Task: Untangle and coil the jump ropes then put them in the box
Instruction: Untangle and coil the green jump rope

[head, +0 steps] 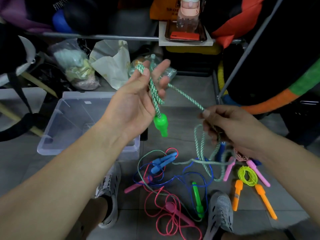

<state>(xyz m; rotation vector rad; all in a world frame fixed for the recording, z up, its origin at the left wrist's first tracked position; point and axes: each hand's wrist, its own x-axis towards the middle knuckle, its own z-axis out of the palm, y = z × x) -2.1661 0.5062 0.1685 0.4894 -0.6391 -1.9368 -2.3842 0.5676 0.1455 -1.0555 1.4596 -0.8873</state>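
My left hand (136, 99) is raised, palm up, with a loop of the green-and-white braided rope (186, 96) over its fingers. The rope's green handle (161, 125) hangs just below the palm. My right hand (230, 129) pinches the same rope further along, and the strand runs taut between both hands. The remaining rope drops to the floor into a tangle of blue (190, 172) and pink (166, 212) ropes with blue handles (163, 161) and a second green handle (197, 199). A clear plastic box (57, 129) stands open on the floor to the left.
A coiled yellow rope (246, 175) with orange handles (264, 199) lies at the right, beside pink handles (228, 168). My two grey shoes (219, 213) stand among the ropes. Plastic bags (110, 64), a metal rack and foam rollers crowd the back.
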